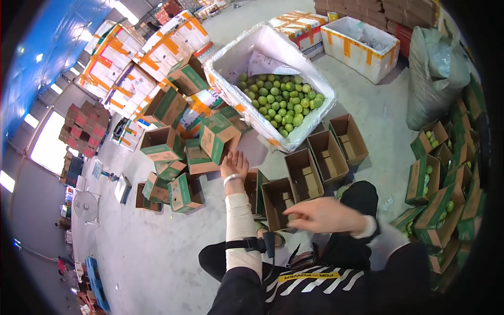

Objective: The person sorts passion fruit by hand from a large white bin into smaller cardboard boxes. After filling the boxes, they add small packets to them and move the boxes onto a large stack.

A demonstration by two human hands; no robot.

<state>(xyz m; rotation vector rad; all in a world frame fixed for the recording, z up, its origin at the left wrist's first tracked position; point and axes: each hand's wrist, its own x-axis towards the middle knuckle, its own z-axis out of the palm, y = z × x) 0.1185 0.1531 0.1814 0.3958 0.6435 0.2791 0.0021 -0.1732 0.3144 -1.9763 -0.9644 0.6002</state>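
Observation:
My left hand (234,165) is open, palm up with its fingers apart, just right of a green and brown carton (215,137); it holds nothing. My right hand (326,214) reaches leftward above an open empty carton (277,203), its fingers bent and blurred, and whether anything is between them is hidden. More open cartons (305,174) stand in a row beside that one. Beyond them a large white foam box (227,79) holds many round green fruits (283,100) and a sheet of printed paper (270,64).
Taped foam boxes (152,58) are stacked at the upper left. A foam box with plastic inside (362,48) and a grey sack (436,79) stand at the upper right. Cartons with green fruits (438,215) line the right side. A small scale (122,189) sits on the left floor.

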